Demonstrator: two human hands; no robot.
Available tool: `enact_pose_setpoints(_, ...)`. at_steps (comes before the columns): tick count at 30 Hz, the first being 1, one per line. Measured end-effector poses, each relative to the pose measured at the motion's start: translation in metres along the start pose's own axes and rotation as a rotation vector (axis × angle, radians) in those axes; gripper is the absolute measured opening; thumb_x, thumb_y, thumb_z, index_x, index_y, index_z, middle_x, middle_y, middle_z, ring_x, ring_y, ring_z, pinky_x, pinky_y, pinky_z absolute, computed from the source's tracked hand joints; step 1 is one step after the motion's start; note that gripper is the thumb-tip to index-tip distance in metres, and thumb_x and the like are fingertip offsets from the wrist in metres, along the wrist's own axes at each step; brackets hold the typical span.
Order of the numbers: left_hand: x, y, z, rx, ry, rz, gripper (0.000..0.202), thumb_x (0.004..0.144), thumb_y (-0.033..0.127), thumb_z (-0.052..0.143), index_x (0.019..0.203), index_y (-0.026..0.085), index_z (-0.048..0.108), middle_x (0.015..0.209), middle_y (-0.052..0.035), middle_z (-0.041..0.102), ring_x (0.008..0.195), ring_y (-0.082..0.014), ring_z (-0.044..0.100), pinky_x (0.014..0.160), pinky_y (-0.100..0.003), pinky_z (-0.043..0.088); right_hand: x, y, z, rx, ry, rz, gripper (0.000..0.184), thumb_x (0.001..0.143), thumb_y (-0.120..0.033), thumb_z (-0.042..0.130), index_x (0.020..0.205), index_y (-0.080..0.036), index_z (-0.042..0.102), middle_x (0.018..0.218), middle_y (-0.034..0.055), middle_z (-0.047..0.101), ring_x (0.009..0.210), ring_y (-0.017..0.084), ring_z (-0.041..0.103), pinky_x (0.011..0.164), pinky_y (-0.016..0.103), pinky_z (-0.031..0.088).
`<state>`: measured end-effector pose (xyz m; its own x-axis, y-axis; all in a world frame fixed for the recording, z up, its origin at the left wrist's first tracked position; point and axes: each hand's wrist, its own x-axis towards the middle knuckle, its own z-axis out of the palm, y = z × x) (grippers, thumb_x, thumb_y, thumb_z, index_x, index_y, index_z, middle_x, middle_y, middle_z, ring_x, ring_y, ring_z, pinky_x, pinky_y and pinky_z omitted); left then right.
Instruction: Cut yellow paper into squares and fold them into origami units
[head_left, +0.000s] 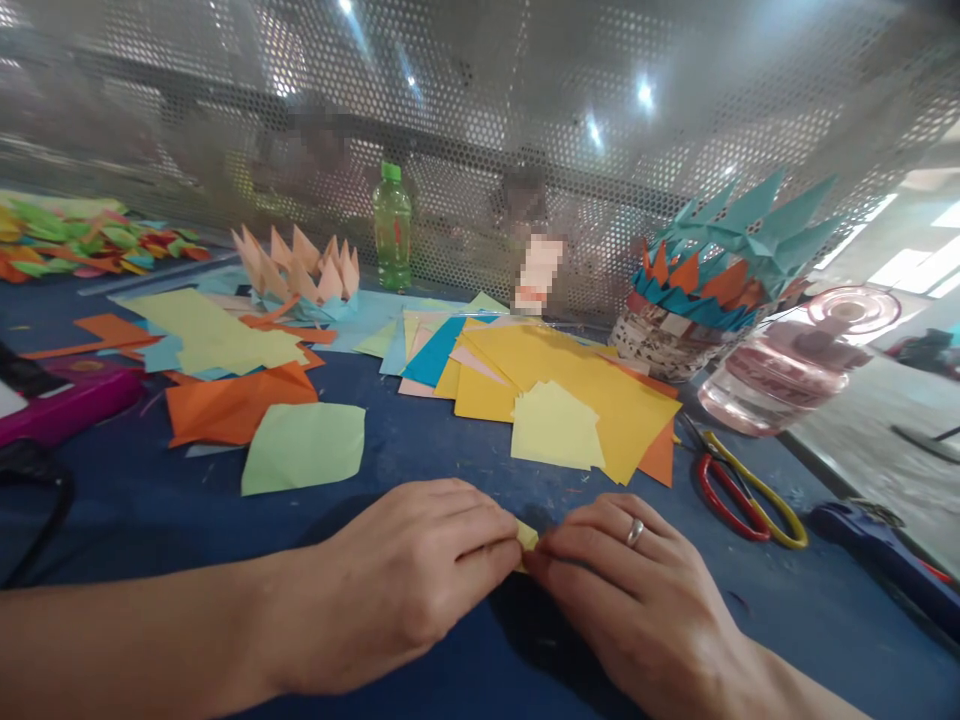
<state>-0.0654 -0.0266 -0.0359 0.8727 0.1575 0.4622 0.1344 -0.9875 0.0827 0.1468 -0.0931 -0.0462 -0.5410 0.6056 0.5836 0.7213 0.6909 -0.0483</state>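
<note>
Both hands meet low in the middle of the view, over the dark blue tabletop. Between them is a small piece of yellow paper (527, 535), mostly covered by the fingers. My left hand (420, 570) is closed on its left side, fingers pressed together. My right hand (637, 580), with a silver ring, pinches the other side. Just beyond lie a stack of pale yellow paper pieces (556, 428) and a light green sheet (306, 447). How the held paper is folded cannot be made out.
Yellow sheets (637, 410) and orange paper (232, 400) spread behind. Scissors (750, 490) and a dark blue tool (885, 550) lie right, near a pink bottle (780, 375). A peach paper crown (300, 270), green bottle (393, 230) and folded-paper basket (660, 325) stand at the back.
</note>
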Motion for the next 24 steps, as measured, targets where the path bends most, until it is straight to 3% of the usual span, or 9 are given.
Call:
enact_pose_setpoints(3,-0.002,0.001,0.002,0.033,0.051,-0.046,0.026,0.091,0.011,0.046,0.115,0.012,0.055,0.111,-0.0075,0.065,0.103,-0.0183,0.060,0.092,-0.031,0.049,-0.001,0.000,-0.003,0.004,0.003,-0.016,0.012,0.085,-0.008,0.058,0.087,-0.017,0.067,0.083,0.0008,0.071,0.076,0.013,0.062,0.074,0.029,0.044)
enact_pose_setpoints(6,-0.002,0.000,0.003,0.025,0.056,-0.104,0.021,0.092,0.013,0.045,0.110,0.013,0.055,0.106,-0.0075,0.066,0.097,-0.0178,0.062,0.084,-0.030,0.052,-0.001,-0.001,-0.006,0.014,-0.017,-0.018,0.019,0.086,-0.007,0.052,0.094,-0.016,0.067,0.087,0.0027,0.072,0.077,0.014,0.064,0.074,0.030,0.046)
enact_pose_setpoints(14,-0.001,0.000,-0.004,0.045,0.022,-0.050,0.023,0.092,0.012,0.041,0.097,0.017,0.062,0.086,-0.0047,0.068,0.080,-0.0157,0.064,0.077,-0.027,0.052,-0.007,0.001,0.000,0.042,-0.013,0.000,0.020,0.086,-0.005,0.049,0.076,-0.017,0.062,0.088,0.0009,0.072,0.078,0.013,0.062,0.074,0.029,0.046)
enact_pose_setpoints(24,-0.001,0.009,-0.008,0.094,-0.044,-0.063,0.030,0.094,0.014,0.034,0.103,0.021,0.063,0.086,-0.0025,0.068,0.080,-0.0155,0.062,0.074,-0.025,0.050,-0.003,0.000,-0.004,0.056,-0.056,0.063,0.020,0.084,-0.004,0.049,0.078,-0.017,0.063,0.087,0.0029,0.069,0.082,0.016,0.060,0.075,0.030,0.048)
